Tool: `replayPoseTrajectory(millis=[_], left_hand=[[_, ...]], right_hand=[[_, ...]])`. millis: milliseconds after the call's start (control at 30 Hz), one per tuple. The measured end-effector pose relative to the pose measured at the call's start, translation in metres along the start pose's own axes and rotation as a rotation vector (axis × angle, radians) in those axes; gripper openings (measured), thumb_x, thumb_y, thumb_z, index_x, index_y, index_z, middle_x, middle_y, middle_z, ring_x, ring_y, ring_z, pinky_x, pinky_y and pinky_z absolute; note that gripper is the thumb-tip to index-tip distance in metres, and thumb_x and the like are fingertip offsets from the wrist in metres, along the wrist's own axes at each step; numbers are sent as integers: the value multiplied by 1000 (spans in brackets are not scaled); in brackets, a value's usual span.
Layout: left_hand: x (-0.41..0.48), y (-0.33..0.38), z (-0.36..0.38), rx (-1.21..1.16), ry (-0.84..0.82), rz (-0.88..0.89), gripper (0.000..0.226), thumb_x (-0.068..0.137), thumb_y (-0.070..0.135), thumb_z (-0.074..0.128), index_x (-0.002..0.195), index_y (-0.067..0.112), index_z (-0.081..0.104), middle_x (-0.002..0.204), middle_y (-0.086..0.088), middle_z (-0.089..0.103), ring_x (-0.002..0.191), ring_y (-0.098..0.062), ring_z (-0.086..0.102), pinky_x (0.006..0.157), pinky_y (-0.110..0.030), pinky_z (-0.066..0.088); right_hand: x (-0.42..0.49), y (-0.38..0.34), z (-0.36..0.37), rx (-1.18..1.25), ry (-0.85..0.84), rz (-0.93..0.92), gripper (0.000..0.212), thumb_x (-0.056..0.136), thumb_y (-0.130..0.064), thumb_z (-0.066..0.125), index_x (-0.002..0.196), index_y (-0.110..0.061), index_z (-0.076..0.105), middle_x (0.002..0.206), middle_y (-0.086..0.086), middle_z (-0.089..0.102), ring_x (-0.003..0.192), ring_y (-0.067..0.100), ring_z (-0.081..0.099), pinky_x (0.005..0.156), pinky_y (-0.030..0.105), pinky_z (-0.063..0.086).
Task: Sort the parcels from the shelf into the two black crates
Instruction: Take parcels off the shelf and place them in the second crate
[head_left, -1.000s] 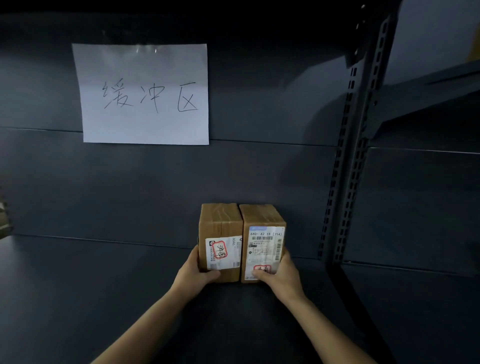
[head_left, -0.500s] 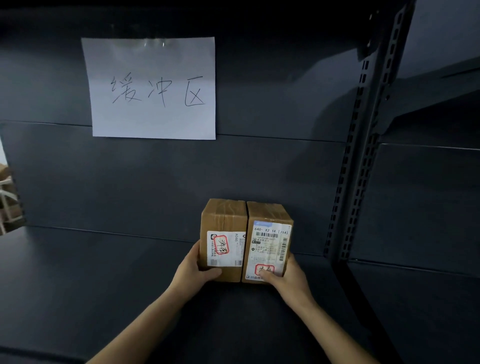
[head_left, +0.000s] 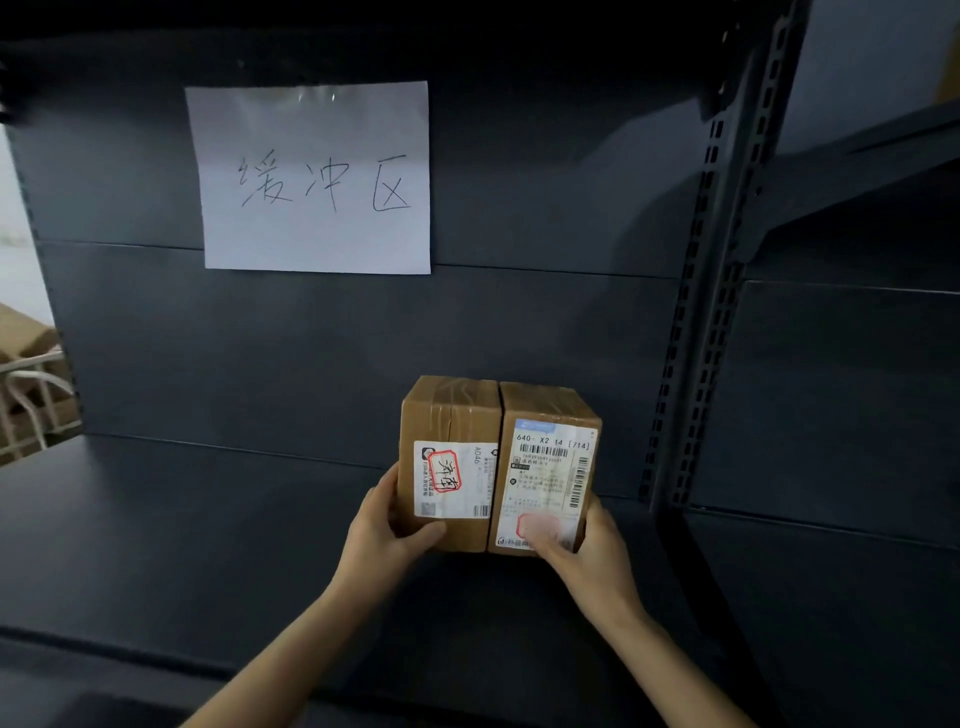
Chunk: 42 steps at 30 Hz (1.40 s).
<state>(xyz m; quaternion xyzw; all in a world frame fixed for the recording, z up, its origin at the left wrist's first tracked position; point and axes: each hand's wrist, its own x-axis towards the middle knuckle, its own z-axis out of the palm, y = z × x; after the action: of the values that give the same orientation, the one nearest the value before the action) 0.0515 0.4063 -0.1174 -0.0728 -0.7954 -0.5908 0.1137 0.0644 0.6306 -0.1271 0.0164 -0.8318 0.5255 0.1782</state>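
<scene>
Two brown cardboard parcels stand side by side, touching, on the dark shelf board. The left parcel carries a white label with a red-framed handwritten mark. The right parcel has a barcode label reading 640-X2 14. My left hand grips the left parcel at its lower left corner, thumb on the front face. My right hand grips the right parcel at its lower right, and its thumb covers the red mark on that label. No black crate is in view.
A white paper sign with handwritten characters is taped to the shelf's back panel. A perforated metal upright divides this bay from the one at right. Cardboard boxes show past the shelf's left edge.
Both parcels have come a little toward me with my hands on them. My right thumb has moved over the red mark on the right parcel's label.
</scene>
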Motion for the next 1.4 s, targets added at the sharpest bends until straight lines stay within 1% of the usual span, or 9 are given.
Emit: replayPoseTrajectory(millis=[367, 633, 733, 833, 967, 1167, 1300, 1333, 1400], left_hand=[[-45, 2, -23, 15, 123, -29, 69, 74, 14, 74, 133, 27, 41, 123, 3, 58, 115, -17, 56, 97, -45, 49], [-81, 6, -74, 30, 252, 44, 63, 79, 6, 69, 126, 36, 39, 112, 13, 61, 105, -5, 60, 82, -24, 54], [-100, 6, -109, 60, 329, 74, 67, 79, 9, 70, 132, 32, 36, 113, 17, 59, 105, -2, 59, 79, -17, 52], [-122, 3, -151, 78, 405, 77, 68, 79, 9, 70, 132, 32, 34, 114, 17, 58, 106, -5, 59, 83, -17, 51], [-160, -4, -218, 139, 492, 77, 68, 79, 11, 70, 131, 33, 33, 113, 17, 58, 106, -4, 59, 87, -23, 52], [-221, -20, -326, 194, 633, 19, 64, 79, 10, 71, 129, 31, 37, 110, 13, 61, 103, -6, 60, 86, -28, 54], [-263, -29, -389, 251, 702, -14, 62, 79, 9, 70, 129, 28, 38, 105, 20, 59, 97, 0, 59, 75, -11, 52], [-273, -31, -404, 270, 715, -29, 62, 79, 9, 70, 129, 28, 38, 105, 21, 58, 97, 2, 58, 77, -11, 51], [-293, -36, -434, 305, 744, -61, 63, 79, 13, 71, 130, 27, 37, 107, 20, 57, 102, -2, 57, 87, -21, 52]], right_hand=[[-17, -11, 19, 49, -111, -42, 59, 74, -26, 76, 127, -25, 48, 120, -5, 55, 110, 7, 54, 87, 22, 46], [-35, -47, 61, 109, -209, -91, 58, 73, -31, 76, 125, -29, 50, 120, -7, 56, 109, 5, 56, 92, 30, 51], [-48, -72, 90, 142, -254, -116, 56, 73, -30, 76, 123, -28, 50, 120, -5, 55, 108, 6, 56, 90, 27, 50], [-64, -100, 127, 171, -304, -150, 55, 73, -32, 76, 122, -27, 50, 119, -4, 56, 105, 6, 57, 81, 21, 50], [-95, -143, 184, 239, -385, -192, 58, 76, -19, 74, 127, -24, 46, 120, -5, 58, 103, 2, 58, 63, 11, 49], [-153, -205, 275, 270, -500, -263, 61, 76, -23, 74, 129, -25, 44, 122, -4, 56, 101, 1, 57, 68, 10, 48], [-194, -240, 337, 291, -584, -305, 62, 75, -24, 75, 129, -24, 45, 121, -3, 56, 102, 1, 58, 64, 5, 48], [-204, -249, 351, 296, -605, -310, 60, 76, -23, 75, 128, -23, 45, 121, -3, 57, 103, 2, 58, 64, 5, 48], [-223, -266, 378, 307, -651, -319, 57, 77, -19, 74, 127, -21, 46, 120, -1, 58, 104, 5, 58, 64, 6, 49]])
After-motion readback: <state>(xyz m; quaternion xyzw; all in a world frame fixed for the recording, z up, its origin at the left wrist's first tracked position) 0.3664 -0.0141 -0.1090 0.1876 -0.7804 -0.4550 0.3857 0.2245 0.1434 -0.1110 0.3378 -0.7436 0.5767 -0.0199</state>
